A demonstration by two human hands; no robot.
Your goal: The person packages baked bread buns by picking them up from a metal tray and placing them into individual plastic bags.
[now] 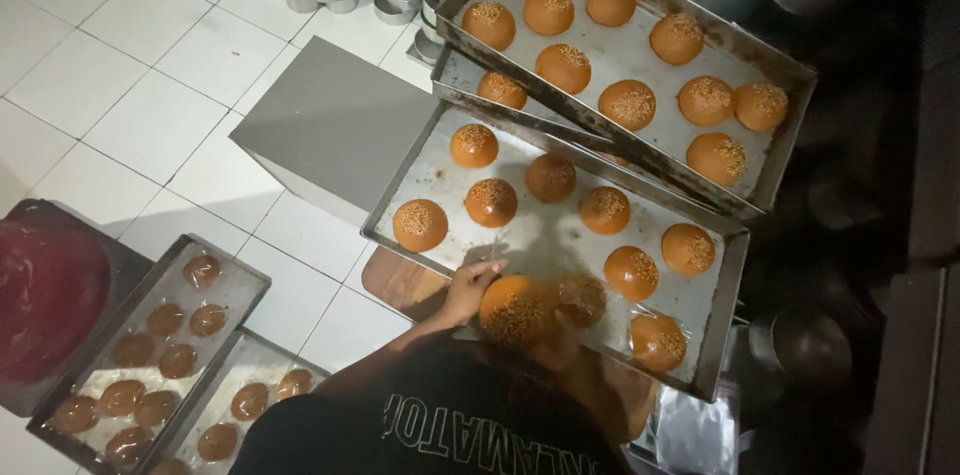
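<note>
We looked down on a white tiled floor crowded with metal baking trays. The nearest tray held glossy sesame buns, with two more trays stacked askew behind it. Our left hand gripped one sesame-topped bun at the tray's front edge — fingers curled on its side. Our right hand sat dim beside it — we could not tell its grip.

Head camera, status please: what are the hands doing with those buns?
Left hand lifting a sesame bun off the near tray. Right hand hidden behind it. Second bun tray stacked overlapping above.
</note>
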